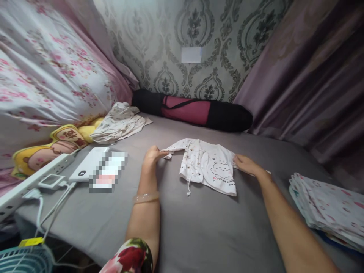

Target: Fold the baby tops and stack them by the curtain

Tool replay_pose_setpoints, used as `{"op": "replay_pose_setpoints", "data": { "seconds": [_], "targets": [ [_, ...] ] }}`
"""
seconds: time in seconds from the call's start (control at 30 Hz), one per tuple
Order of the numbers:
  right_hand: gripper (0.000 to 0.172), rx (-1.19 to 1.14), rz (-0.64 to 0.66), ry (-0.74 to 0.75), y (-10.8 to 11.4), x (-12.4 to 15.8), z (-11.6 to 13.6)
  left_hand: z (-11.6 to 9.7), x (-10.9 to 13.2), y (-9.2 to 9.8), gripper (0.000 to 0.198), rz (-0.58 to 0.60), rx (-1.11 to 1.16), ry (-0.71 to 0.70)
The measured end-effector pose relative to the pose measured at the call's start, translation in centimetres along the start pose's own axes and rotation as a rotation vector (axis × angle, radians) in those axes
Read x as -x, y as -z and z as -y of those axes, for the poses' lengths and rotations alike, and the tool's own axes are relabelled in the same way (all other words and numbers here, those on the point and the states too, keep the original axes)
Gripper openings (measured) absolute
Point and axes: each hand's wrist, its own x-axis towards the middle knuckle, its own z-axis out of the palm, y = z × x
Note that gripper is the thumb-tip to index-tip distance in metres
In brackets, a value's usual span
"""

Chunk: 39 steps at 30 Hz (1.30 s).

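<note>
On open grey sheet (182, 223), well inside left edge, white shirt (209, 163), left fingers (163, 153) and right fingers (239, 159) pinching sleeves (178, 145).

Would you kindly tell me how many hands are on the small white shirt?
2: the left hand at one sleeve of the shirt, the right hand at the other sleeve; no others show.

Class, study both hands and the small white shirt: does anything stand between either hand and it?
Nothing visible does. The left hand pinches the end of one sleeve of the white shirt, and the right hand touches its opposite side. The shirt lies on the grey sheet.
</note>
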Motion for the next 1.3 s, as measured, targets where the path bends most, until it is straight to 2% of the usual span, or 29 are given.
{"op": "replay_pose_setpoints", "data": {
  "seconds": [0.13, 0.27, 0.37, 0.47, 0.6, 0.67, 0.77, 0.83, 0.93, 1.03, 1.17, 1.23, 1.3],
  "targets": [
    [0.037, -0.017, 0.022, 0.033, -0.4, -3.2, 4.3, -0.4, -0.3, -0.9, 0.022, -0.046, 0.012, 0.04],
    [0.034, -0.178, 0.112, 0.081, -3.6, -5.8, 11.0, -0.8, -0.1, -1.2, 0.004, -0.082, 0.073, 0.021],
    [0.036, -0.314, 0.161, 0.061, -6.3, -6.9, 15.5, -1.2, -0.1, -1.1, 0.017, -0.159, 0.179, -0.036],
    [0.039, -0.322, 0.165, 0.031, -8.6, -7.4, 18.1, -1.6, -0.3, -1.0, 0.028, -0.26, 0.311, -0.147],
    [0.044, -0.292, 0.174, 0.01, -10.7, -7.4, 19.1, -2.2, -0.5, -0.6, 0.031, -0.481, 0.34, -0.39],
    [0.046, -0.257, 0.182, 0.03, -11.5, -7.0, 19.2, -2.3, -0.7, -0.6, 0.033, -0.496, 0.353, -0.442],
    [0.053, -0.124, 0.2, 0.095, -12.5, -6.0, 19.3, -2.1, -1.2, -0.8, 0.026, -0.459, 0.345, -0.374],
    [0.058, -0.036, 0.222, 0.122, -12.8, -5.4, 19.4, -1.7, -1.7, -1.1, 0.023, -0.487, 0.323, -0.291],
    [0.059, 0.013, 0.239, 0.135, -12.9, -4.8, 19.8, -1.0, -2.6, -1.6, 0.033, -0.512, 0.274, -0.246],
    [0.06, 0.04, 0.247, 0.14, -12.6, -4.6, 19.9, -0.3, -3.3, -2.1, 0.048, -0.462, 0.199, -0.253],
    [0.063, 0.057, 0.303, 0.142, -12.1, -5.0, 20.1, 0.0, -3.4, -2.6, 0.052, -0.409, 0.037, -0.212],
    [0.063, 0.07, 0.352, 0.115, -11.6, -5.4, 20.4, 0.0, -3.1, -2.7, 0.052, -0.443, -0.013, -0.158],
    [0.063, 0.099, 0.342, 0.133, -11.3, -5.7, 21.0, -0.1, -2.8, -2.5, 0.053, -0.519, -0.011, -0.082]
  ]
}}
